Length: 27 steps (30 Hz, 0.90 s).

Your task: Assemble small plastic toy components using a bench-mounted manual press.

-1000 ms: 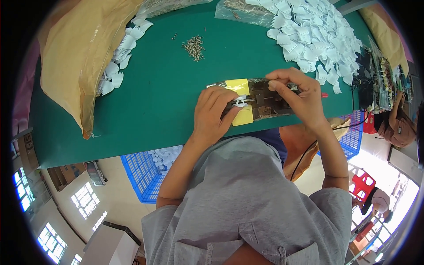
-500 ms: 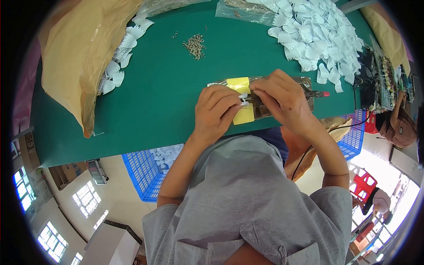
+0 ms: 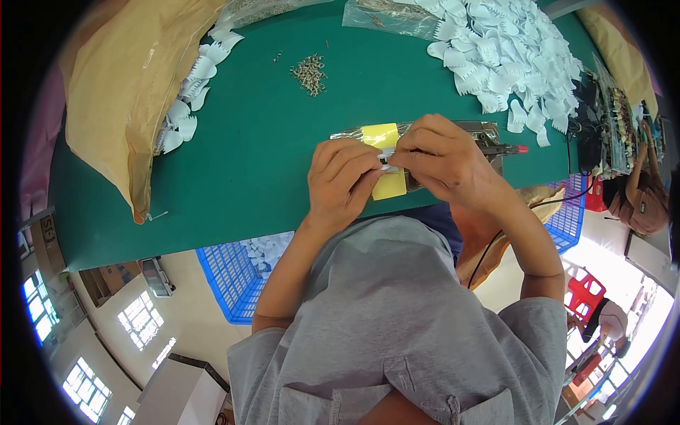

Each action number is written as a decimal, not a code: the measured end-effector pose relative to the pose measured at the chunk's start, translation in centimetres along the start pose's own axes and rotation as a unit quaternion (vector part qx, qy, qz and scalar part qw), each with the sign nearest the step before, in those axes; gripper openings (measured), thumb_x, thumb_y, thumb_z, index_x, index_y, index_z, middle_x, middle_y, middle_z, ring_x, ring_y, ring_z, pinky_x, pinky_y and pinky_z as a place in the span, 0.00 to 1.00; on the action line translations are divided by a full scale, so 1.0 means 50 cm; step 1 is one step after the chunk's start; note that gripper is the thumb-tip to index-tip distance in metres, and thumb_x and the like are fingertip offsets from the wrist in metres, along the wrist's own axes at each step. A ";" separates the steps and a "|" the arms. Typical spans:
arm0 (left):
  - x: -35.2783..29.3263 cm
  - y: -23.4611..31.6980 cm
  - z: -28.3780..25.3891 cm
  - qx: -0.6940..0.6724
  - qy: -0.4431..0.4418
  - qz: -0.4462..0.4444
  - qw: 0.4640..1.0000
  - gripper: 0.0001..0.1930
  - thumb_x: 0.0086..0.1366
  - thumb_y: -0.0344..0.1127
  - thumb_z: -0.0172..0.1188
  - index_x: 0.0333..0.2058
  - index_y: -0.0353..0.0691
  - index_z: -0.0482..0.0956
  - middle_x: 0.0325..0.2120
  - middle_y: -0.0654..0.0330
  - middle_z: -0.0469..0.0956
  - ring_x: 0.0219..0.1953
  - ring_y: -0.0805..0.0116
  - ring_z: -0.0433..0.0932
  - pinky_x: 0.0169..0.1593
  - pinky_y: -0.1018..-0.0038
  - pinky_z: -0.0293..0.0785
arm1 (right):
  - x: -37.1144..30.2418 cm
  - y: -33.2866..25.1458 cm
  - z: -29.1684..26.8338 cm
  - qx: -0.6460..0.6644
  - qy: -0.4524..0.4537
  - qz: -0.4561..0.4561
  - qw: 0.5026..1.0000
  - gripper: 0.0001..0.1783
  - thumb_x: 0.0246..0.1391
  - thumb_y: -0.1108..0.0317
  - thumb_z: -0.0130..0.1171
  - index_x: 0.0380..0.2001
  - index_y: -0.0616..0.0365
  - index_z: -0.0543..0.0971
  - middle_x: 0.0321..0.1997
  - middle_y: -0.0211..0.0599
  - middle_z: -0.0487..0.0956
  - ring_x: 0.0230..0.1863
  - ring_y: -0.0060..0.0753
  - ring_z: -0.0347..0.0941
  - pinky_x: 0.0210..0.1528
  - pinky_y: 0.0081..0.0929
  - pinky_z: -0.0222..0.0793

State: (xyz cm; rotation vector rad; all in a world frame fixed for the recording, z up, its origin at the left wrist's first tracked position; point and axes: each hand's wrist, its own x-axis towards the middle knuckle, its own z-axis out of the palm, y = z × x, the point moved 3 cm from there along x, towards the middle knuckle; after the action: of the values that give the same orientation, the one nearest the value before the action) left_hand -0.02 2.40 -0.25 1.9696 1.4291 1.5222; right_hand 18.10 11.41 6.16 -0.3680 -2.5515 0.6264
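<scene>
1. The clip (image 3: pixel 389 168) is pinched by the left hand (image 3: pixel 343 177).
2. It is touched by the right hand (image 3: pixel 448 161) — whether gripped there cannot be told.
3. Its pointing and long axis are hidden by fingers.
4. The yellow strip (image 3: pixel 387 187) lies beneath.

- Well left of our left hand (image 3: pixel 343 177), and lower, we see a brown open box (image 3: pixel 106 280) with a small grey-framed object (image 3: pixel 157 278) just beside it.
- Further down on that side, we have bright windows (image 3: pixel 140 319), a pale floor (image 3: pixel 180 312) and a white cabinet (image 3: pixel 180 389) with a dark edge.
- Well right of our right hand (image 3: pixel 453 166), we see a co-worker in a brown top (image 3: pixel 641 207).
- Lower on that right side, we have a red stool (image 3: pixel 584 296) near another person in a pale top (image 3: pixel 612 319).
</scene>
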 end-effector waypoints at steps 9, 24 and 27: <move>0.010 0.010 0.001 0.029 0.007 0.030 0.999 0.11 0.52 0.25 0.73 0.35 0.41 0.83 0.37 0.62 0.85 0.43 0.59 0.81 0.48 0.61 0.75 | -0.018 0.028 -0.022 0.024 0.083 0.082 0.993 0.18 0.44 0.86 0.64 0.40 0.59 0.87 0.40 0.36 0.82 0.41 0.41 0.76 0.42 0.34 0.75; 0.041 0.026 -0.016 0.003 -0.053 -0.032 0.998 0.11 0.49 0.21 0.72 0.33 0.39 0.84 0.35 0.61 0.85 0.42 0.60 0.83 0.48 0.64 0.77 | -0.057 0.019 -0.035 0.055 0.146 0.140 0.978 0.17 0.46 0.86 0.64 0.39 0.58 0.88 0.39 0.34 0.83 0.40 0.37 0.76 0.39 0.31 0.74; 0.038 0.030 -0.013 0.008 -0.042 -0.031 0.999 0.11 0.49 0.21 0.72 0.33 0.39 0.84 0.34 0.60 0.85 0.41 0.60 0.84 0.47 0.64 0.77 | -0.062 0.015 -0.034 0.062 0.150 0.148 0.976 0.18 0.45 0.87 0.64 0.39 0.58 0.88 0.38 0.34 0.83 0.40 0.37 0.76 0.40 0.32 0.74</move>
State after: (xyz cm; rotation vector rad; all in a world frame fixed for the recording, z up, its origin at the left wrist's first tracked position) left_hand 0.15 3.03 2.18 1.9548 1.4582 1.3905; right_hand 21.69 11.55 5.94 -0.7469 -2.1758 0.7698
